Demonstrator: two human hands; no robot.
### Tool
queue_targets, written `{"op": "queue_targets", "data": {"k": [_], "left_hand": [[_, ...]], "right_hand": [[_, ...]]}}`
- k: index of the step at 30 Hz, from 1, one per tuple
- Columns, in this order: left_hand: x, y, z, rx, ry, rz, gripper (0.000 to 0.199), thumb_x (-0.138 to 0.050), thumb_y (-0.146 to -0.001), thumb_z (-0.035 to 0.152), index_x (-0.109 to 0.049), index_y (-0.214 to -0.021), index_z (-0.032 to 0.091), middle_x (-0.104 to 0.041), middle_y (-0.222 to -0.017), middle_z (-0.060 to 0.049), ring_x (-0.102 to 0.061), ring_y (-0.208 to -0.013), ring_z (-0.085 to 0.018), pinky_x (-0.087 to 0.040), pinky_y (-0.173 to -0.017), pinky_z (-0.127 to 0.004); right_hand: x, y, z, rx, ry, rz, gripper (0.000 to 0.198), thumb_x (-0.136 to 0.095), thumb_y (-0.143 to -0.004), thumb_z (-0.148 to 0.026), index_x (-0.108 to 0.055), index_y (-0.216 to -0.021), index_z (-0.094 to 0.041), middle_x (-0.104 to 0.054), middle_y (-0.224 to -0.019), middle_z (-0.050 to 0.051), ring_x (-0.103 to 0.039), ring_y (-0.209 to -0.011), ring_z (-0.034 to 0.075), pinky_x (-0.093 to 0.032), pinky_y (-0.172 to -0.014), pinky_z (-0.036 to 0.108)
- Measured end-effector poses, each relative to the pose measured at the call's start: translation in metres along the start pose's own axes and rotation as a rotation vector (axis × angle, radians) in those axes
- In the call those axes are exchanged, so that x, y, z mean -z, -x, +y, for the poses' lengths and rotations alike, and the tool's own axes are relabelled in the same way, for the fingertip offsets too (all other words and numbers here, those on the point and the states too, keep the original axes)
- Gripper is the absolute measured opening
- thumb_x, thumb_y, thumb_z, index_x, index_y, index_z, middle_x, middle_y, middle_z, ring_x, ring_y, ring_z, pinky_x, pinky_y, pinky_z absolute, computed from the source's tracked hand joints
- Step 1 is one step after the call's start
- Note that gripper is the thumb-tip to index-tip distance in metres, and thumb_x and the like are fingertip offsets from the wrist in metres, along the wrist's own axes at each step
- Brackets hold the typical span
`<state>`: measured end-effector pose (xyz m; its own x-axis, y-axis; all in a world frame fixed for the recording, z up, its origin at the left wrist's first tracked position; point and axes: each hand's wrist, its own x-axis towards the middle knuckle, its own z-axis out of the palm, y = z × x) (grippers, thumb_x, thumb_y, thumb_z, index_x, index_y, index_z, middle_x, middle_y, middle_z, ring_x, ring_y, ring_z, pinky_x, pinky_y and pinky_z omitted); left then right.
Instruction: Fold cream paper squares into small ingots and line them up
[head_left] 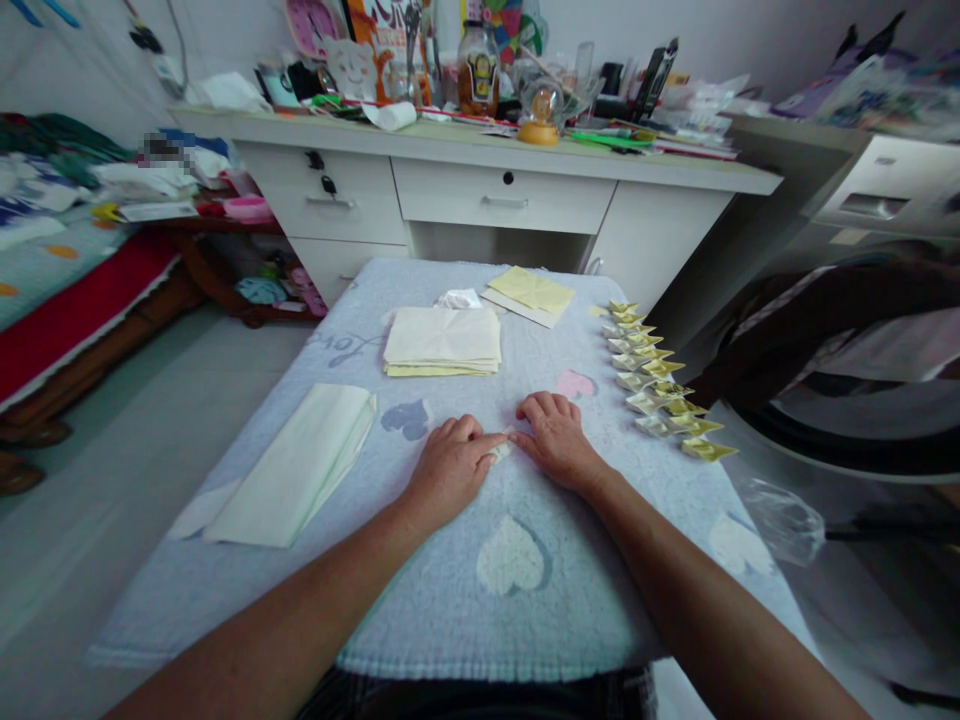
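Note:
A small folded piece of pale paper [501, 453] lies on the cloth between my two hands, mostly hidden by the fingers. My left hand [456, 462] grips it, with curled fingers and the thumb pressed toward the middle. From the other side, my right hand [556, 440] holds its edge with the thumb, the other fingers bent over the cloth. Beyond them sits a stack of cream and yellow paper sheets [442, 340]. To the left lies a larger folded pale green sheet [296, 465]. Folded paper boats [652, 380], yellow and whitish, line the right side.
A blue heart-patterned cloth [442, 590] covers the table. Yellow and white sheets [531, 293] and a crumpled white tissue [459, 299] lie at its far end. Behind stands a cluttered white desk [502, 190]. A washing machine [862, 380] is at right, a bed [82, 270] at left.

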<state>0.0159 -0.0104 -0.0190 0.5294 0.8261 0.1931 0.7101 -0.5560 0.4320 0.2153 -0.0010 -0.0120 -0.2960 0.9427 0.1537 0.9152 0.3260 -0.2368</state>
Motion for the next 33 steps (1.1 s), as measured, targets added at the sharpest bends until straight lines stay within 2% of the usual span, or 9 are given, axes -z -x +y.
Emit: {"op": "queue_targets", "data": {"k": [5,9,12,15,18,23,28,33], "left_hand": [[0.001,-0.001,-0.003,-0.008,0.04,0.004,0.034,-0.057,-0.086,0.019,-0.065,-0.119,0.026,-0.056,-0.093,-0.005,-0.052,-0.091,-0.022,-0.042,-0.083,-0.037],[0.005,0.0,-0.005,-0.013,0.135,0.022,0.029,-0.058,-0.084,0.015,-0.065,-0.112,0.02,-0.057,-0.096,-0.005,-0.053,-0.094,-0.021,-0.043,-0.086,-0.036],[0.008,0.0,-0.006,0.017,0.138,0.073,0.016,-0.062,-0.08,0.016,-0.067,-0.095,0.018,-0.056,-0.095,-0.005,-0.052,-0.095,-0.022,-0.043,-0.087,-0.037],[0.009,-0.001,-0.009,0.025,0.103,0.102,0.007,-0.062,-0.08,0.016,-0.066,-0.085,0.019,-0.055,-0.094,-0.005,-0.051,-0.094,-0.022,-0.042,-0.086,-0.037],[0.011,-0.001,-0.015,0.022,0.077,0.125,0.01,-0.057,-0.082,0.015,-0.065,-0.085,0.02,-0.055,-0.094,-0.004,-0.051,-0.094,-0.022,-0.042,-0.087,-0.038],[0.016,-0.003,-0.027,0.064,0.068,0.138,0.012,-0.056,-0.081,0.015,-0.066,-0.087,0.019,-0.057,-0.094,-0.005,-0.052,-0.095,-0.022,-0.043,-0.088,-0.039],[0.02,-0.004,-0.031,0.112,0.168,0.134,0.015,-0.052,-0.081,0.015,-0.065,-0.088,0.018,-0.06,-0.093,-0.005,-0.057,-0.094,-0.022,-0.046,-0.088,-0.039],[0.025,-0.006,-0.033,0.208,0.382,0.211,0.02,-0.045,-0.085,0.02,-0.065,-0.089,0.018,-0.062,-0.093,-0.004,-0.06,-0.092,-0.019,-0.048,-0.086,-0.036]], "right_hand": [[0.0,-0.002,0.006,-0.036,-0.034,0.004,0.018,-0.056,-0.089,-0.027,-0.056,-0.105,-0.02,-0.057,-0.112,0.009,-0.046,-0.104,0.028,-0.036,-0.085,0.041],[0.003,-0.001,0.009,-0.034,-0.151,0.06,0.012,-0.051,-0.089,-0.019,-0.057,-0.1,-0.018,-0.058,-0.107,0.009,-0.047,-0.1,0.026,-0.036,-0.083,0.039],[0.007,0.003,0.005,0.098,-0.263,0.089,0.015,-0.056,-0.087,-0.022,-0.057,-0.101,-0.018,-0.057,-0.107,0.008,-0.046,-0.1,0.024,-0.036,-0.085,0.038],[0.011,0.007,-0.002,0.247,-0.316,0.047,0.018,-0.062,-0.084,-0.027,-0.061,-0.101,-0.019,-0.056,-0.108,0.008,-0.046,-0.101,0.024,-0.035,-0.087,0.038],[0.01,0.009,-0.007,0.333,-0.307,0.006,0.021,-0.065,-0.083,-0.03,-0.065,-0.102,-0.021,-0.057,-0.111,0.008,-0.046,-0.103,0.024,-0.034,-0.089,0.04],[0.003,0.006,-0.008,0.378,-0.252,-0.002,0.018,-0.061,-0.089,-0.031,-0.068,-0.104,-0.022,-0.063,-0.105,0.007,-0.05,-0.099,0.021,-0.034,-0.087,0.037],[0.004,0.004,-0.007,0.424,-0.208,0.023,0.019,-0.056,-0.093,-0.032,-0.069,-0.102,-0.022,-0.066,-0.101,0.006,-0.054,-0.095,0.019,-0.036,-0.085,0.035],[0.01,0.006,-0.011,0.446,-0.143,0.033,0.02,-0.048,-0.097,-0.025,-0.068,-0.096,-0.021,-0.067,-0.092,0.006,-0.054,-0.09,0.019,-0.037,-0.083,0.034]]}}
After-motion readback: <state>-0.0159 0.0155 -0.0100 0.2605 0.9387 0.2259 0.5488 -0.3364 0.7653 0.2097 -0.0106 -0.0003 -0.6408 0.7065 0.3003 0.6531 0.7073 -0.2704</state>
